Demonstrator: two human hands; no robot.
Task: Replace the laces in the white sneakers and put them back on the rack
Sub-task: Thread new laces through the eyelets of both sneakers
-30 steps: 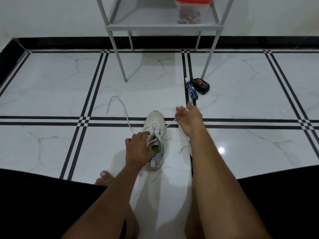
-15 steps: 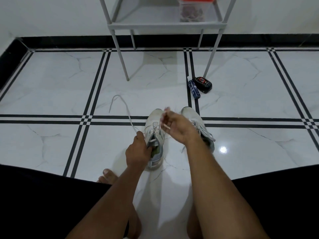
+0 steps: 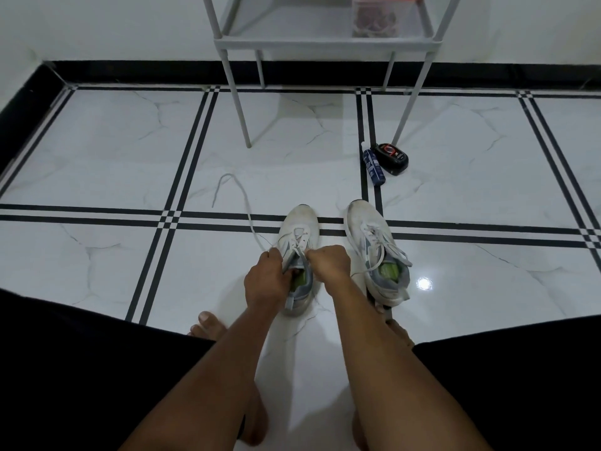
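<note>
Head-camera view looks down past two bare forearms to a pair of white sneakers standing toes-away on the white marble floor point(image 3: 113, 164). Both hands are at the left sneaker point(image 3: 297, 242): the left hand point(image 3: 264, 281) is curled over its collar on the left side, fingers gripping the edge by the tongue, and the right hand point(image 3: 329, 263) is closed in a fist just right of the eyelets, pinching the lace where it comes out of the shoe. The free end of that white lace point(image 3: 240, 203) trails away to the left across the tiles in a long loop, crossing the black stripe lines. Right beside it, not touching it, sits the right sneaker point(image 3: 374, 245), fully laced with its loose ends draped over the green insole. Farther back, near the front right leg of the grey metal rack point(image 3: 325, 43), lie a blue tube point(image 3: 373, 167) and a black tin point(image 3: 392, 155) with a red ring on its lid, touching each other. A clear container point(image 3: 377, 17) with a red lid stands on the rack's low shelf. Bare toes show under the left forearm.
</note>
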